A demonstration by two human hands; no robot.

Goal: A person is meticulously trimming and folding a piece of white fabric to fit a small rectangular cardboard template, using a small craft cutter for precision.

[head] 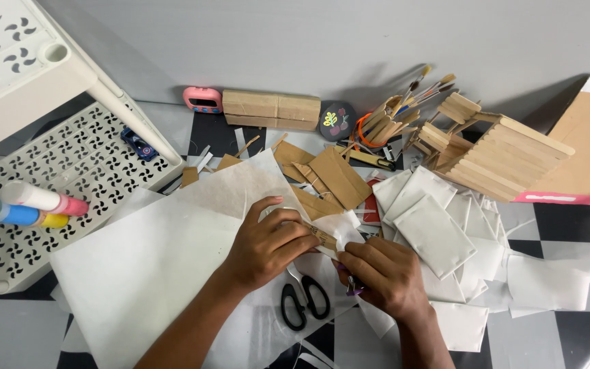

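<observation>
Two hands are meeting over a small brown cardboard piece [320, 236] partly wrapped in white paper, near the middle of the checkered floor. The left hand [268, 246] is closing its grip on the cardboard piece from the left, fingers curling over the top edge. The right hand [384, 273] is pinching the white paper at the piece's right end, and something small and purple is peeking out under its fingers, too hidden to identify. Black-handled scissors [304, 301] are lying just below the hands, on a large white paper sheet [151, 266] that is spreading out to the left. White folded packets [438, 232] are piling up to the right, near the hands. Brown cardboard cutouts [329, 176] are lying just beyond the piece. Farther back, a craft-stick house [500, 157] is standing beside a cup of paintbrushes [390, 116]. At the far left, coloured glue tubes [29, 205] are resting on a white perforated shelf [76, 164].
</observation>
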